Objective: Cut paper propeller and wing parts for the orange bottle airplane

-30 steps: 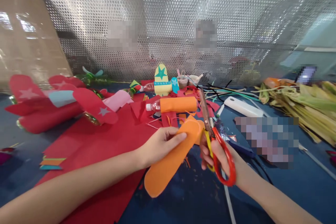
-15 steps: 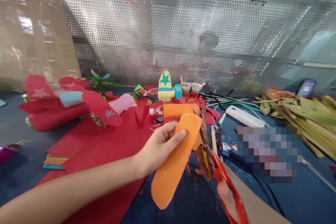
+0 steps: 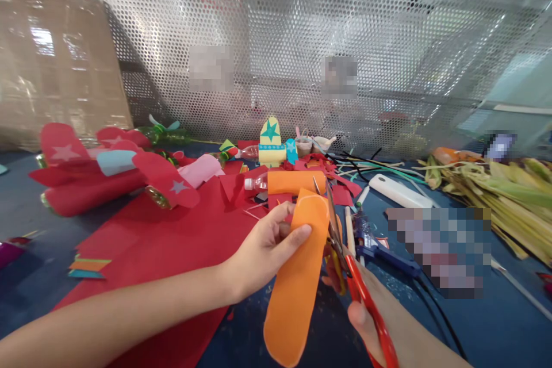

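My left hand (image 3: 271, 241) pinches a long orange foam sheet strip (image 3: 297, 293) with rounded ends, thumb on its upper face. A pale drawn line curves along the strip's top end. My right hand (image 3: 366, 310) grips red-handled scissors (image 3: 349, 261), whose blades are parted beside the strip's upper right edge. Under the scissors shows a yellow-handled tool, partly hidden by my fingers. Just beyond the strip lies a small plastic bottle (image 3: 257, 183) wrapped in an orange sleeve (image 3: 293, 181). A large red sheet (image 3: 172, 264) lies under my left forearm.
Red winged bottle models (image 3: 99, 184) stand at the left, near a cardboard box (image 3: 60, 69). A yellow-wrapped bottle (image 3: 272, 153) stands at the back. On the right are a blue glue gun (image 3: 383, 256), a white-handled tool (image 3: 401, 191) and dried husks (image 3: 495, 190). A perforated metal panel (image 3: 280, 29) closes the back.
The orange strip has turned more upright, its lower end swinging right and toward me. An offcut behind its upper right side has dropped out of sight. The scissors have shifted slightly left, blades more parted.
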`<act>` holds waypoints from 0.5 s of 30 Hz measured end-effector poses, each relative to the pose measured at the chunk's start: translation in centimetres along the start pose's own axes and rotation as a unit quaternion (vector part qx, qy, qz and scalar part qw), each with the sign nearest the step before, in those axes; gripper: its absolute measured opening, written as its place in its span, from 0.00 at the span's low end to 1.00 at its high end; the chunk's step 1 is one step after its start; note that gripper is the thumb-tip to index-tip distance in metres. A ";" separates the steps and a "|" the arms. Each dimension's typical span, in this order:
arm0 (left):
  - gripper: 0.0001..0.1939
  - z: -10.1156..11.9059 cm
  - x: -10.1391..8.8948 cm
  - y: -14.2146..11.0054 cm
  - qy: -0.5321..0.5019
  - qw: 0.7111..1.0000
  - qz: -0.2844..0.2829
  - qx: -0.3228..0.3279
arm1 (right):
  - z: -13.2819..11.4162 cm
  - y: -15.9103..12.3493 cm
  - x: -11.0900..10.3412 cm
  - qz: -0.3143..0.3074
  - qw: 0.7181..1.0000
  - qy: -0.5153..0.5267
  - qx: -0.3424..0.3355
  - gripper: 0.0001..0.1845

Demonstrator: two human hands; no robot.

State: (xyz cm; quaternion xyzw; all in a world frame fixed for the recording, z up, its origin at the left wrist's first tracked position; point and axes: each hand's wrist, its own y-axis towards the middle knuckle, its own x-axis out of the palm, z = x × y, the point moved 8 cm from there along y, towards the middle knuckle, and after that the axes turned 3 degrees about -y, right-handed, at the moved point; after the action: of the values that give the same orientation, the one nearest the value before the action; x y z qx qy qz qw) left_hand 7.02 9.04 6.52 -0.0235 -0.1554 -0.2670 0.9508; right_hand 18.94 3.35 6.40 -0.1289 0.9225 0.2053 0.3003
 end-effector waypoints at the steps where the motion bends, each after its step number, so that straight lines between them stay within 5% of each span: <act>1: 0.15 0.0 0.0 0.0 0.003 1.000 0.001 0.002 | -0.1 0.0 -0.1 0.005 1.000 -0.005 -0.008 0.36; 15: 0.16 -0.1 -0.5 0.1 0.029 0.999 0.016 0.008 | -0.4 0.5 -0.3 0.000 0.999 -0.029 -0.046 0.33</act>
State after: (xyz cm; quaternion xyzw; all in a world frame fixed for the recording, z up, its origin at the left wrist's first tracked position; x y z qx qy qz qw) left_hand 6.72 9.36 6.27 -0.0104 -0.1292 -0.2514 0.9592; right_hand 18.81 3.64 6.97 -0.1365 0.9031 0.2511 0.3206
